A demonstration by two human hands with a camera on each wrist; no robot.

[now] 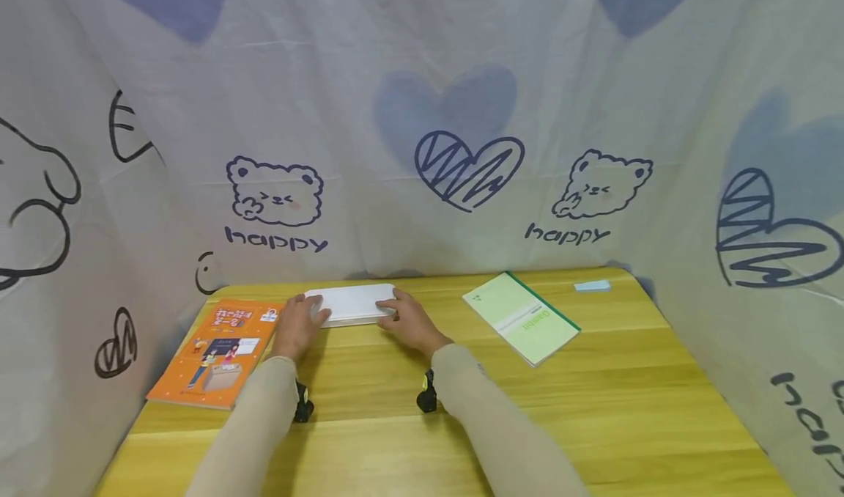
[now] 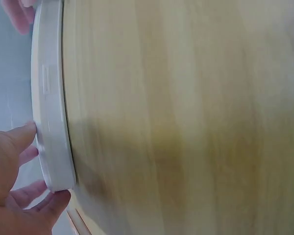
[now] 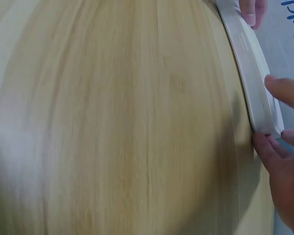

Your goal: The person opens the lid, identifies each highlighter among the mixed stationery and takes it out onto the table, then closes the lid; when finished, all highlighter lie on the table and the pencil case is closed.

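Observation:
A flat white box (image 1: 352, 303) with rounded corners lies at the back of the table, close to the curtain. My left hand (image 1: 298, 326) grips its left end, the thumb on the upper edge and fingers around the end, as the left wrist view shows. At the opposite end my right hand (image 1: 410, 322) holds the box the same way. A small raised tab (image 2: 45, 79) shows on the box's front side in the left wrist view.
An orange book (image 1: 217, 354) lies left of my left forearm. To the right are a light green notebook (image 1: 521, 317) with a dark green spine and a small pale blue strip (image 1: 592, 286). A printed white curtain (image 1: 369, 211) surrounds the wooden table (image 1: 369, 446).

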